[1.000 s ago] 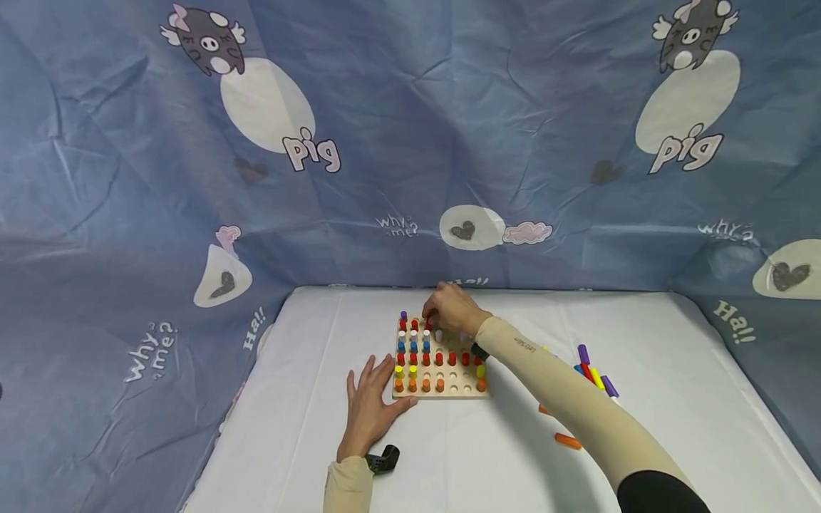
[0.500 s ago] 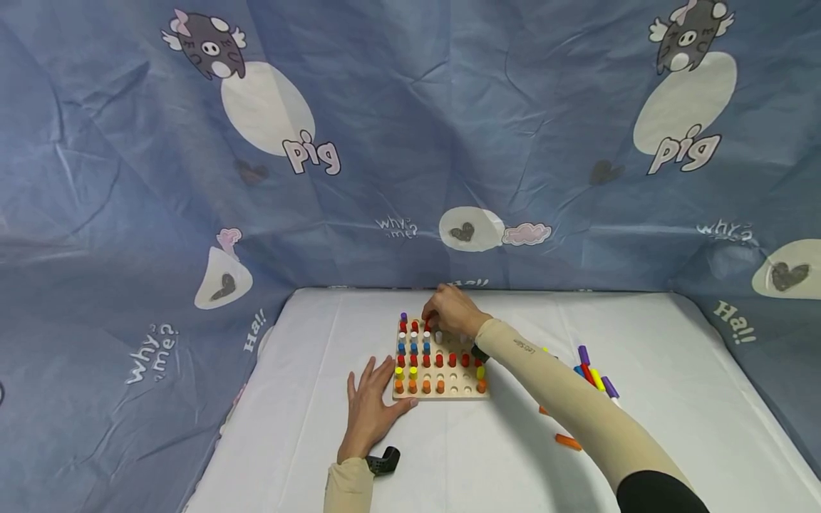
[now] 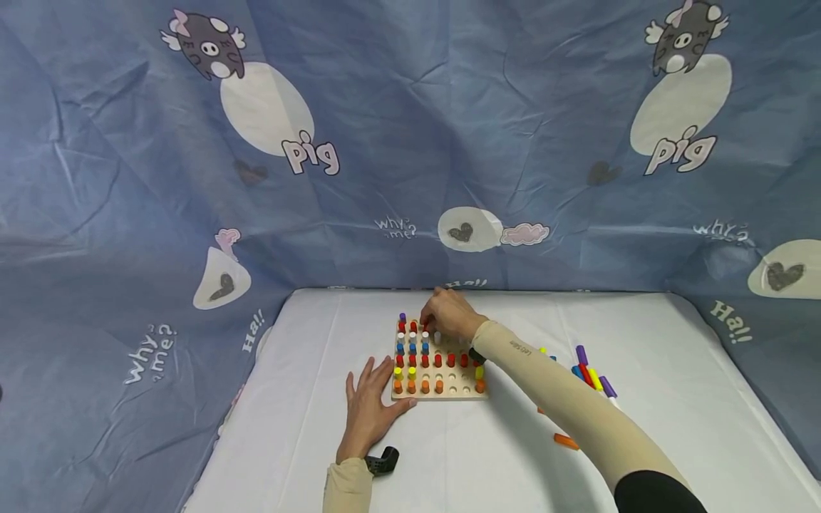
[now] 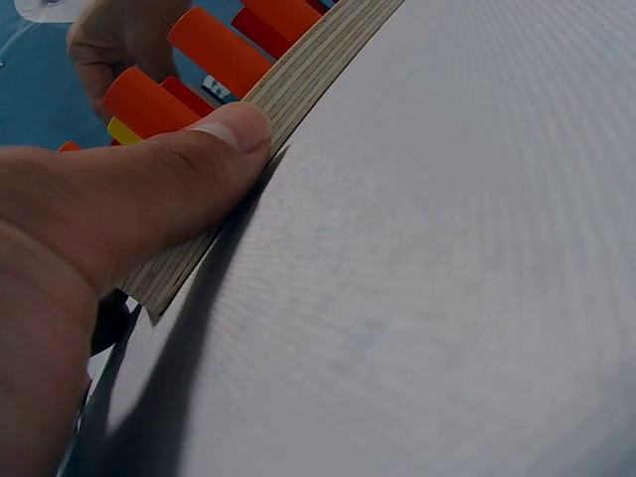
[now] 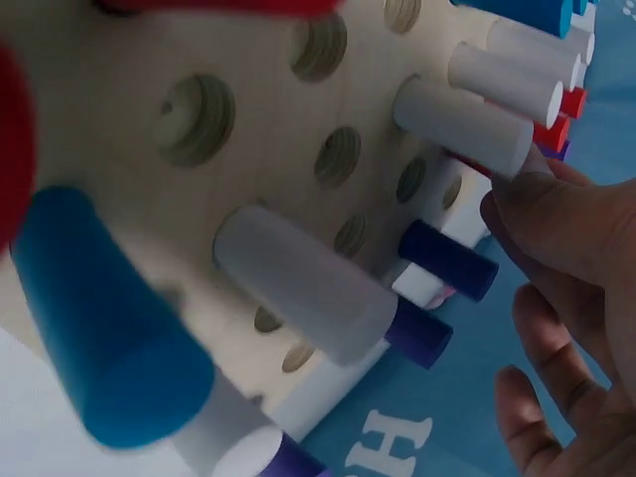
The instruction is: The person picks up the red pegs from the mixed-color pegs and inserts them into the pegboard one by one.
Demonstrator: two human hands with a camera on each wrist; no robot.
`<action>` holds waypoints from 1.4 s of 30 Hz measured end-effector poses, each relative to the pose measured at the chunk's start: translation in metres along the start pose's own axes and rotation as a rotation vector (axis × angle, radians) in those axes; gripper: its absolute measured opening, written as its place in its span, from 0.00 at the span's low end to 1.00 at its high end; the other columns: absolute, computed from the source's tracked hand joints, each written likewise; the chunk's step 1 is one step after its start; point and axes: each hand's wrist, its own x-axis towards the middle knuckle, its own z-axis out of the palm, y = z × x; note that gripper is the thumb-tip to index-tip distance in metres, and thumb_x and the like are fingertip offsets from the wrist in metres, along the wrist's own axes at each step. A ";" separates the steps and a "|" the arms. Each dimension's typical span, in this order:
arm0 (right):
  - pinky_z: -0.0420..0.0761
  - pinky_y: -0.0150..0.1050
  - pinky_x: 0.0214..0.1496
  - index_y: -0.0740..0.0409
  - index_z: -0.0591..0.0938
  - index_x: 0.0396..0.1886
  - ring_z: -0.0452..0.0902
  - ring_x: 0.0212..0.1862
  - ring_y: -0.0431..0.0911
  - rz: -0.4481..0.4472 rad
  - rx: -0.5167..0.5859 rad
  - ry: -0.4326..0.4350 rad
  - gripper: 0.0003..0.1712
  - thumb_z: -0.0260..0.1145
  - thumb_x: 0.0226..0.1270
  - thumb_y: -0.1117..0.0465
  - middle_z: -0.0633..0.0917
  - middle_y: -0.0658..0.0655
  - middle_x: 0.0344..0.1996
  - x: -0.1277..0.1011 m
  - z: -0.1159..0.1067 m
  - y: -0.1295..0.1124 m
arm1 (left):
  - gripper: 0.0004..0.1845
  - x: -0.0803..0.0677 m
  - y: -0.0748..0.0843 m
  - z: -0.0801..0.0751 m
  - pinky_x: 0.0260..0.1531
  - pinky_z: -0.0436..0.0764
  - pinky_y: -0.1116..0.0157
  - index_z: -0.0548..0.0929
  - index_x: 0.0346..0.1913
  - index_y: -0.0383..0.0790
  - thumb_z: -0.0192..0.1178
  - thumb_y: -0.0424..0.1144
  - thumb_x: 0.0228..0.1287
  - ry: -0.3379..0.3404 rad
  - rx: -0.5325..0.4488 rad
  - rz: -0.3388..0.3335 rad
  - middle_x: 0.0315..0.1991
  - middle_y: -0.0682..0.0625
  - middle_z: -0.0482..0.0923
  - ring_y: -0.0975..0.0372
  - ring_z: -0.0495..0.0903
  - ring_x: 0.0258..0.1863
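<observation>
A wooden peg board (image 5: 263,124) bears rows of upright coloured pegs, among them orange pegs (image 4: 224,55), a white peg (image 5: 467,124) and a blue peg (image 5: 109,328). At its far rows my right hand (image 3: 451,313) pinches a red peg (image 3: 426,328) between thumb and fingertips; in the right wrist view the white peg largely hides it. My left hand (image 3: 368,415) lies at the board's near left corner with fingers fairly straight along the side. In the left wrist view its thumb (image 4: 174,179) rests against the front edge.
Right of the board, loose pegs lie in a group, including a purple peg (image 3: 608,387) and a yellow peg (image 3: 596,379). Nearer, an orange peg (image 3: 566,441) lies on the white tabletop (image 3: 474,456). A blue patterned cloth (image 3: 385,178) hangs behind.
My right hand has dropped slightly toward the board at the same spot, its fingertips still around the red peg. The left hand stays where it was.
</observation>
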 end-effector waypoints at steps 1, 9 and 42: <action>0.82 0.43 0.47 0.45 0.96 0.38 0.80 0.43 0.45 -0.005 -0.002 -0.003 0.06 0.81 0.62 0.59 0.94 0.44 0.38 0.000 0.001 0.000 | 0.46 0.000 0.000 0.000 0.77 0.43 0.27 0.79 0.73 0.39 0.78 0.61 0.54 0.002 0.000 0.003 0.75 0.42 0.76 0.41 0.61 0.81; 0.83 0.46 0.51 0.45 0.95 0.37 0.80 0.44 0.46 -0.014 -0.020 -0.006 0.04 0.81 0.63 0.60 0.94 0.44 0.37 0.000 0.005 -0.003 | 0.47 -0.001 0.001 0.000 0.79 0.41 0.28 0.79 0.73 0.40 0.79 0.60 0.54 -0.016 -0.013 -0.017 0.75 0.43 0.75 0.41 0.60 0.82; 0.76 0.57 0.61 0.51 0.93 0.50 0.80 0.47 0.50 0.041 0.020 -0.025 0.14 0.78 0.65 0.64 0.94 0.50 0.40 -0.018 -0.026 -0.007 | 0.47 0.000 0.000 0.000 0.79 0.41 0.29 0.78 0.74 0.41 0.79 0.60 0.54 -0.016 -0.002 -0.028 0.76 0.44 0.74 0.42 0.59 0.82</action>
